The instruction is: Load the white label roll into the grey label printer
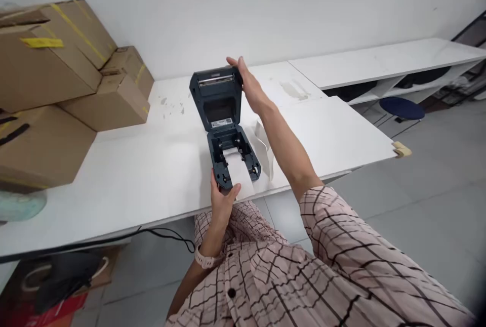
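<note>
A dark blue-grey label printer (pixel 214 162) stands on the white table with its lid (pixel 195 89) raised. From the roll area inside, a white paper strip (pixel 240 172) runs out over the front edge. My left hand (pixel 221 205) grips the printer's front left corner, and its thumb touches the strip. Up at the lid's top right corner, my right hand (pixel 248 84) holds the lid with its fingers partly behind it. A loose, curled white paper (pixel 265 152) lies beside the printer's right side.
Cardboard boxes (pixel 72 53) with yellow tape are stacked on the left of the table (pixel 167 165). A black cable (pixel 152 231) hangs along the front edge. To the right are a blue stool (pixel 402 108) and a table corner with a tan guard (pixel 401 149).
</note>
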